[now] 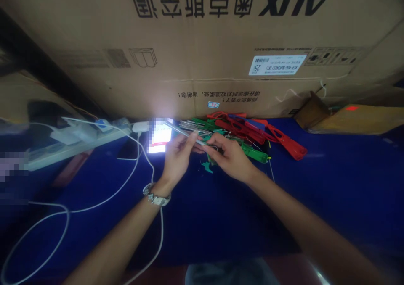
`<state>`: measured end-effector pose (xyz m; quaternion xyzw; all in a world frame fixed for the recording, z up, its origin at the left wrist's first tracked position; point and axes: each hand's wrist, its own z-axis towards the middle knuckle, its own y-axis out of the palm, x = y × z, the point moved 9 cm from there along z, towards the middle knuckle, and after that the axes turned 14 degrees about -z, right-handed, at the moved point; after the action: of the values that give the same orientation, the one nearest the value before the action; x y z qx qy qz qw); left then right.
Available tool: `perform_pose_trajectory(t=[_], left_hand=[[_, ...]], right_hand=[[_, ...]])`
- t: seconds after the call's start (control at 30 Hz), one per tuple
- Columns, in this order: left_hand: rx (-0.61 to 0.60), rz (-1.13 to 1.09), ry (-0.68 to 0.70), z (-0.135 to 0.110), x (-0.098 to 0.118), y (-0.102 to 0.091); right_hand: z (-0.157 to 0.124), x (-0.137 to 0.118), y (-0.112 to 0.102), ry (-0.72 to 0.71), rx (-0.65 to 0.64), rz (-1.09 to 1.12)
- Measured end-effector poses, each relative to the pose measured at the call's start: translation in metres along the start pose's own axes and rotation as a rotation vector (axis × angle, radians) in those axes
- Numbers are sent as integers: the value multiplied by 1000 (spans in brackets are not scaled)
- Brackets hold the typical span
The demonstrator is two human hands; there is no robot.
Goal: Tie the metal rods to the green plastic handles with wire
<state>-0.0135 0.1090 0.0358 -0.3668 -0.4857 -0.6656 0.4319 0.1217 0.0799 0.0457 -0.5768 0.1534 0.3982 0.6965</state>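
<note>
My left hand [178, 157] and my right hand [229, 157] meet over a blue cloth-covered table [315, 184]. Both pinch a thin silver metal strip [186, 134] that slants up to the left from between the fingertips. A watch [156, 196] sits on my left wrist. Just behind the hands lies a pile of red plastic handles [277, 138], green plastic handles [252, 152] and more silver strips [192, 126]. A small green piece [206, 166] lies under the hands.
A lit phone [159, 137] leans behind my left hand. White cables [104, 201] run from a power strip [75, 140] on the left. A large cardboard box [202, 45] forms a wall at the back; smaller cardboard pieces [356, 119] sit at right.
</note>
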Motion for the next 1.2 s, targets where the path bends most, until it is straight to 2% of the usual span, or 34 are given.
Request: perform_pose_trajectory(t=[0.13, 0.23, 0.27, 0.4, 0.47, 0.53, 0.7, 0.8, 0.87, 1.03, 1.13, 1.2], left_hand=[[-40, 65, -2, 4, -2, 1], [-135, 257, 50, 8, 2, -1], [-209, 371, 97, 8, 5, 1], [-651, 737, 186, -10, -1, 21], [-765, 842, 184, -18, -6, 26], [-806, 899, 167, -22, -11, 28], [-833, 941, 160, -23, -18, 34], [-801, 844, 160, -22, -15, 34], [-742, 721, 124, -19, -13, 32], [-504, 400, 32, -8, -8, 22], [-440, 289, -9, -7, -10, 24], [-420, 293, 27, -9, -7, 27]], right_hand=[[5, 5, 5, 15, -52, 305], [8, 14, 2, 69, -27, 391], [9, 18, 0, 83, -17, 409], [12, 30, -4, 104, -19, 452], [13, 35, -3, 121, -35, 472], [14, 39, -2, 146, -47, 518], [13, 42, 3, 208, -73, 655], [13, 45, 3, 239, -57, 671], [13, 47, 1, 240, -31, 665], [14, 50, -2, 232, 28, 635], [14, 52, -2, 246, 61, 618], [14, 53, -2, 246, 75, 595]])
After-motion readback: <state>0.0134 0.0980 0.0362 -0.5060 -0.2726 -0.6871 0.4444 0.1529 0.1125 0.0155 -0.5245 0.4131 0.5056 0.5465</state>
